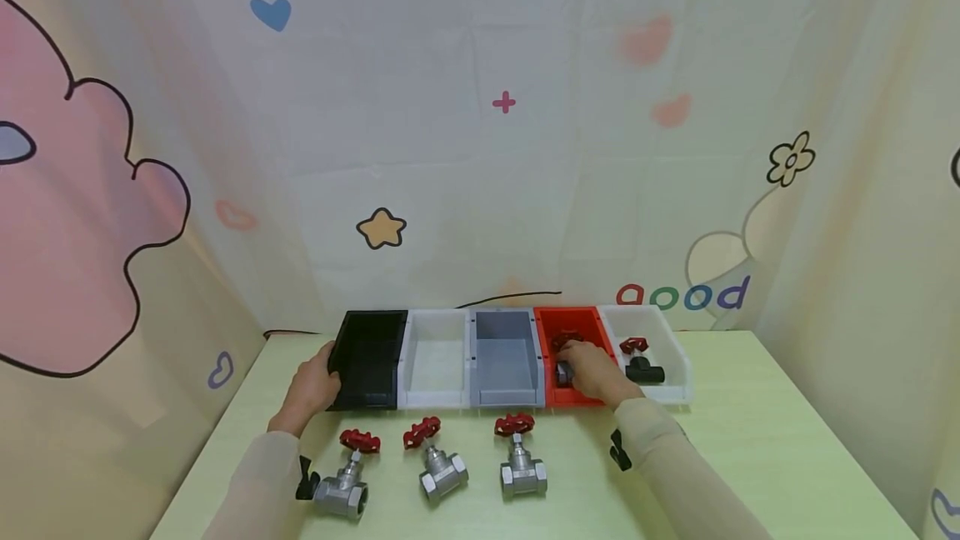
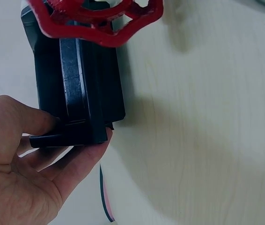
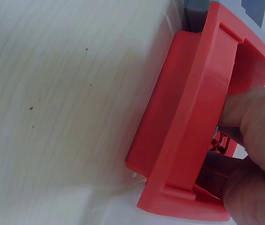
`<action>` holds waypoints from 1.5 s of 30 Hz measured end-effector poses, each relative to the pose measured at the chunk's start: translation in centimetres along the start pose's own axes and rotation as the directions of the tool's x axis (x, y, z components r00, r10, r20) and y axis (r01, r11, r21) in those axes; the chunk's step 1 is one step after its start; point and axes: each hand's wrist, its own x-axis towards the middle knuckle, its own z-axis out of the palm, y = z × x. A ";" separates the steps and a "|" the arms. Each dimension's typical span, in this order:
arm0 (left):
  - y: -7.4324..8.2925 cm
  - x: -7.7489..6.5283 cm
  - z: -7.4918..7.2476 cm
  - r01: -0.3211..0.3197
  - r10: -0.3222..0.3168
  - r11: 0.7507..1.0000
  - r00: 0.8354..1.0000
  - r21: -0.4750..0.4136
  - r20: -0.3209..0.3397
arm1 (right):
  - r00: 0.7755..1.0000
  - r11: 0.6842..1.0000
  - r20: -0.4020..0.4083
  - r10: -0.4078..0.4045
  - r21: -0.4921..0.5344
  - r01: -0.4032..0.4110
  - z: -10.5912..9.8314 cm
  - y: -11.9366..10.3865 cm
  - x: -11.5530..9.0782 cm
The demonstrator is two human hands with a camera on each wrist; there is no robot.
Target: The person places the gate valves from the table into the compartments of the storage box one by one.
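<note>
My left hand (image 1: 311, 386) grips the outer end wall of the black bin (image 1: 367, 357), thumb inside and fingers underneath in the left wrist view. My right hand (image 1: 592, 369) reaches down into the red bin (image 3: 184, 112) and holds a valve (image 1: 564, 373) with a grey metal body and red handwheel. The bin's front wall and my fingers hide most of that valve in the right wrist view. Below the bins lie three metal valves with red handwheels: a left one (image 1: 341, 492) by my left sleeve, a middle one (image 1: 442, 472) and a right one (image 1: 523, 473).
A white bin (image 1: 435, 357) and a grey bin (image 1: 508, 361) stand between the black and red ones. At the row's right end, another white bin (image 1: 678, 373) contains a black-bodied valve (image 1: 643, 370) with a red handwheel. A printed curtain (image 1: 450, 148) hangs behind the table.
</note>
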 end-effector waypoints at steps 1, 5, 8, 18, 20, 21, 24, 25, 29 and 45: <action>0.0 0.0 0.0 0.002 -0.002 1.000 1.000 0.000 0.000 | 1.000 1.000 0.003 0.003 0.002 -0.003 0.0 0.0 0.0; -0.1 0.0 0.2 0.000 0.000 1.000 1.000 0.000 -0.002 | 1.000 1.000 0.015 0.010 0.007 -0.010 0.1 0.0 -0.1; -0.1 -0.1 0.3 -0.004 0.004 1.000 1.000 0.002 -0.002 | 0.999 0.999 0.026 0.026 0.021 -0.026 0.2 0.1 -0.2; 0.0 -0.3 0.3 -0.003 0.004 1.000 1.000 -0.013 0.029 | 0.998 0.999 0.045 0.035 0.040 -0.037 -0.1 0.1 -0.7; 0.1 -0.3 0.2 0.002 -0.002 1.000 0.999 -0.017 0.035 | 0.999 0.999 0.038 0.022 0.034 -0.023 -0.3 0.0 -0.8; 0.1 -0.4 0.2 -0.002 0.003 1.000 0.999 -0.017 0.034 | 0.999 0.999 0.036 0.018 0.034 -0.019 -0.4 -0.1 -0.8; 0.1 -0.3 0.1 -0.003 0.003 1.000 0.999 -0.012 0.035 | 1.000 0.999 0.022 -0.002 0.035 0.001 -0.9 -0.3 -1.0; 0.0 -0.3 0.1 -0.003 0.004 1.000 0.999 -0.010 0.033 | 1.000 0.999 0.016 -0.006 0.037 0.006 -1.1 -0.4 -1.0; -0.1 0.0 0.2 -0.006 0.006 1.000 1.000 0.002 0.017 | 1.000 0.999 -0.003 -0.025 0.044 0.025 -2.2 -0.7 -1.2; 0.2 -0.1 -0.2 0.013 -0.013 1.000 1.000 0.005 0.007 | 0.998 0.999 -0.050 -0.039 -0.015 0.038 -5.4 -1.6 -2.9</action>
